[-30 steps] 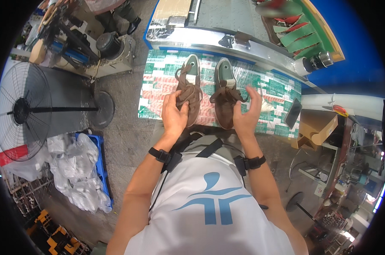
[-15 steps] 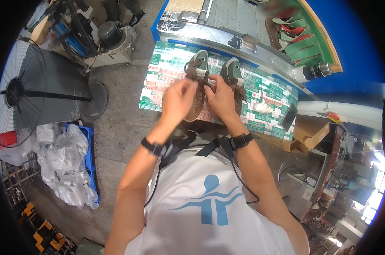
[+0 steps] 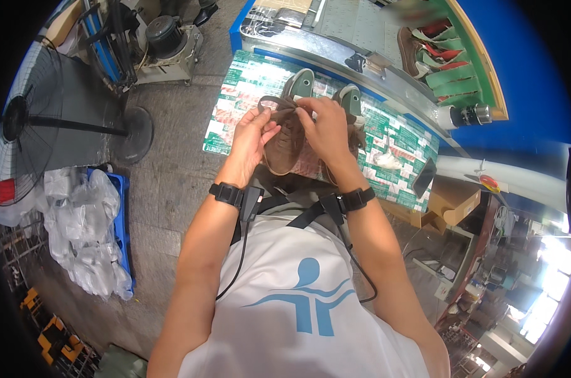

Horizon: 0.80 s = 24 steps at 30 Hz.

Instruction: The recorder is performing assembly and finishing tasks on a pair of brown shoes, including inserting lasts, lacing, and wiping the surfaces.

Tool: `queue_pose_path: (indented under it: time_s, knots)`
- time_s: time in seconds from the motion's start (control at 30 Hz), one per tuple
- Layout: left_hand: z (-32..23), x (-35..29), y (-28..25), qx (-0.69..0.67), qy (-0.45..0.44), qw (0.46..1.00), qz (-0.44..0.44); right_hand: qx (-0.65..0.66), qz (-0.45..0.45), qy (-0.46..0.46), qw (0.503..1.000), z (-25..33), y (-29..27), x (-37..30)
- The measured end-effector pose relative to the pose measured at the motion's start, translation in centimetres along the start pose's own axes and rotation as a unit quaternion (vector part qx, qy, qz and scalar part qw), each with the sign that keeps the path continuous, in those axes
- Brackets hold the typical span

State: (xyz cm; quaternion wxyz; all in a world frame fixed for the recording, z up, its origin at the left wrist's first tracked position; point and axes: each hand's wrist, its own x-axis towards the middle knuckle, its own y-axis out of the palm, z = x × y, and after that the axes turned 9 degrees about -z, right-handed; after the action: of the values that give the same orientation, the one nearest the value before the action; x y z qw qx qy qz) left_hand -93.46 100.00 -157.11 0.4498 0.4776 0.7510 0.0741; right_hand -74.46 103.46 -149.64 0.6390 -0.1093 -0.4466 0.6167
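A brown shoe with a green heel stands on the patterned tabletop, its toe pointing at me. Above it a wide brown shoelace is held between my two hands, and part of it arches in a loop. On the shoe's left side, my left hand pinches the lace with thumb and forefinger. My right hand grips the lace near its knot from the other side. Behind the right hand stands a second shoe, green at the heel, mostly hidden by that hand and wrist.
A crumpled white scrap and a dark flat object lie on the table's right. Beyond it runs a metal-edged conveyor, with a green rack of shoe parts. An open cardboard box sits lower right; a large fan stands left.
My hands have drawn apart around the lace, which now shows a raised loop. The left hand has turned palm-up, and more of the near shoe's toe shows. The whole view has shifted slightly.
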Motion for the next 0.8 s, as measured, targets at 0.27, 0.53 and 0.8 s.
queue_pose_path:
  time_s: [0.27,0.53,0.8]
  knots:
    - [0.8,-0.6,-0.7,0.159,0.099,0.982,-0.031,-0.109,0.058,-0.041,0.992,0.9,0.6,1.7]
    - [2.0,0.8,-1.6,0.204,0.139,0.969,0.0,-0.039,0.069,0.067,0.995,0.7,1.9,1.8]
    - [2.3,-0.7,-0.8,0.235,0.184,0.952,-0.062,0.647,0.001,0.183,0.74,7.1,-8.8,5.0]
